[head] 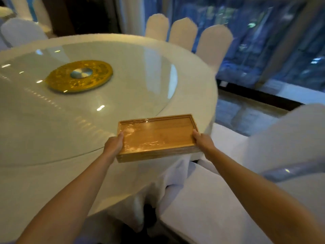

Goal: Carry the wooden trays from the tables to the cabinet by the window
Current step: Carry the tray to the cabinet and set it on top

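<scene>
Wooden trays (156, 136) — looks like a small stack, layered edges visible on the near side, top one wrapped in shiny film — sit at the near right edge of the round table (193, 71), partly overhanging the tablecloth rim. Left hand (113, 146) clamps the left short end, thumb over the rim; right hand (204, 140) clamps the right short end the same way, so both hands are closed on the stack. Cannot tell if it is lifted yet or resting on the cloth. Step in hand, judged: pick up and carry off toward the window side. To do it well, keep the stack level and squeeze inward evenly so lower trays don't slip out — film looks slick, so fingers should go under the bottom tray, not only on the sides. Lift straight up before turning, clear of the glass turntable (88, 106) just to the left with its gold centre disc (79, 76). A covered chair (263, 173) sits close on the near right; more covered chairs (182, 34) on the far side, window (263, 41) beyond. Cabinet not in view.
</scene>
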